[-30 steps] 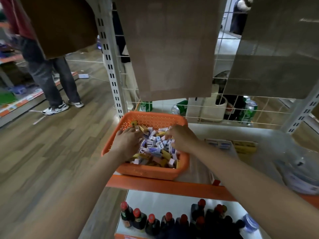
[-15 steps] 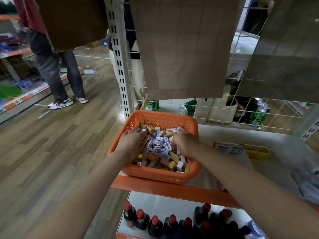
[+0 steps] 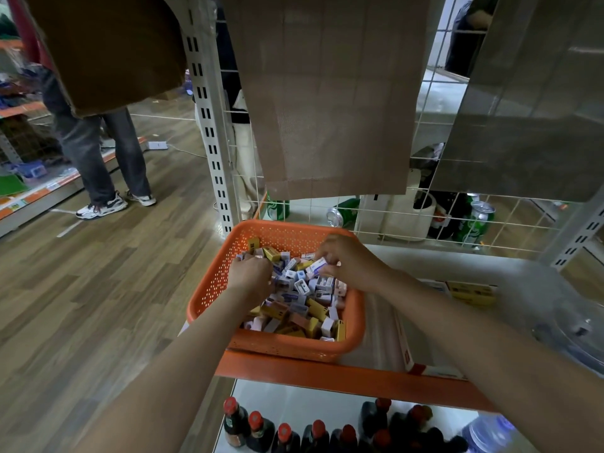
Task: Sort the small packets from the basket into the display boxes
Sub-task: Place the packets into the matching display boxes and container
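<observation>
At frame centre the left hand (image 3: 250, 276) lies knuckles-up among the small packets (image 3: 302, 308) heaped in the orange basket (image 3: 209, 289); whether it grips any cannot be told. Beside it the right hand (image 3: 351, 261) pinches a white-and-purple packet (image 3: 315, 267) above the heap. Display boxes (image 3: 470, 291) lie at mid-right.

An orange basket (image 3: 209, 289) sits at the front edge of a shelf (image 3: 327, 376), heaped with small packets (image 3: 304, 308). The left hand (image 3: 250, 277) reaches into the heap, its fingertips hidden. The right hand (image 3: 351, 261) pinches a white-and-purple packet (image 3: 316, 266) just above the heap. Yellow display boxes (image 3: 470, 292) lie to the basket's right. Dark bottles (image 3: 284, 436) stand on the level below.
</observation>
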The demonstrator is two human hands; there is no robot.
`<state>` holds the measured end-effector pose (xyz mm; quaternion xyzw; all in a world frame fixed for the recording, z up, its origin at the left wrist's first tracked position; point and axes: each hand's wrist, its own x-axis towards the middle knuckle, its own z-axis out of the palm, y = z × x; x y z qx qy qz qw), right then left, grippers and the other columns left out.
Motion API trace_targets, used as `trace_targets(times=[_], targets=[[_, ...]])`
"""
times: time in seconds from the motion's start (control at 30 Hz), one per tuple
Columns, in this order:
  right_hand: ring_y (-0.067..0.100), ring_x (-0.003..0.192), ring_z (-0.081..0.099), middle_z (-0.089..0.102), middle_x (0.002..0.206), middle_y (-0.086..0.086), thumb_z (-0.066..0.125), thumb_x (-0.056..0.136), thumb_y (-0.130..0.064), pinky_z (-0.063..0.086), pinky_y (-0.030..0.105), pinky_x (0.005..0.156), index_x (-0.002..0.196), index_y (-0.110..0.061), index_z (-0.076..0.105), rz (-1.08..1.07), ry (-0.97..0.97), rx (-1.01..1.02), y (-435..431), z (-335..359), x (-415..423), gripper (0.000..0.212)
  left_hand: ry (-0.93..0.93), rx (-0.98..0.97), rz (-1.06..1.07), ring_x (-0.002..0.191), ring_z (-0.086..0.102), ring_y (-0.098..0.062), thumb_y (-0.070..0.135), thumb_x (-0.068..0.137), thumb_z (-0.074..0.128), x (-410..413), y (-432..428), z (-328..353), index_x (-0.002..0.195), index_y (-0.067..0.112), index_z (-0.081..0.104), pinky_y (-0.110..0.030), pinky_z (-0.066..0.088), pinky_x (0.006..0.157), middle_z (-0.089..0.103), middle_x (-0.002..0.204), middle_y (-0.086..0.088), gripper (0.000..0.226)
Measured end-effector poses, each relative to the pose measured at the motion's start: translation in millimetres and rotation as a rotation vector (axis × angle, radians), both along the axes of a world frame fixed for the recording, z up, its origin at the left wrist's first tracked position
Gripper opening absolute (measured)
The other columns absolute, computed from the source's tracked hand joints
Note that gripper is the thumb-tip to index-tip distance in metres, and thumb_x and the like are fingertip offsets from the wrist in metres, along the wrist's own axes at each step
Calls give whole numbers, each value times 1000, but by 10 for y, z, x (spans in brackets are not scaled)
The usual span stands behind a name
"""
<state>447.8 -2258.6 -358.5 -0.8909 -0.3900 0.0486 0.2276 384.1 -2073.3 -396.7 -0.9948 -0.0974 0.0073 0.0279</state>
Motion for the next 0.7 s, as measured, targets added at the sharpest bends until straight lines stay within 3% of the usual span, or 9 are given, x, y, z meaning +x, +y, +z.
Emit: trace_targets(times=[0.13, 0.3, 0.47, 0.6, 0.7], targets=[[7, 70, 53, 54, 92, -3, 71, 82, -10, 39, 15, 65, 103, -4, 68, -20, -6, 123, -87, 52, -16, 22, -9, 106, 73, 110, 55, -23, 26, 92, 55, 93, -93, -9, 109, 13, 58, -33, 39, 92, 62, 113, -4, 21], [19, 82, 61, 64, 102, 10, 71, 83, -11, 49, 32, 77, 106, -3, 68, -25, -6, 139, -179, 61, -10, 25, 2, 89, 141, 117, 52, -26, 11, 90, 51, 138, -152, -12, 119, 10, 52, -36, 36, 100, 58, 120, -7, 29], [-2, 73, 52, 62, 99, 3, 70, 83, -10, 37, 4, 64, 111, -8, 67, -51, 13, 180, -264, 27, 32, 28, -26, 6, 97, 119, 49, -26, 38, 86, 63, 87, -159, 45, 115, 11, 54, -39, 37, 103, 53, 125, -9, 41], [-6, 70, 51, 58, 92, -3, 72, 81, -8, 37, 5, 60, 105, -9, 68, -78, 17, 253, -328, 36, 39, 24, -161, -131, 5, 90, 55, -18, 26, 87, 62, 2, -217, 211, 108, 13, 51, -27, 48, 78, 60, 107, -4, 28], [-2, 70, 52, 55, 87, -6, 72, 80, -5, 38, 10, 60, 103, -9, 69, -114, -1, 304, -404, 82, 17, 23, -209, -211, -106, 85, 59, -16, 19, 86, 62, -45, -346, 388, 111, 15, 53, -27, 53, 70, 62, 105, -1, 27]])
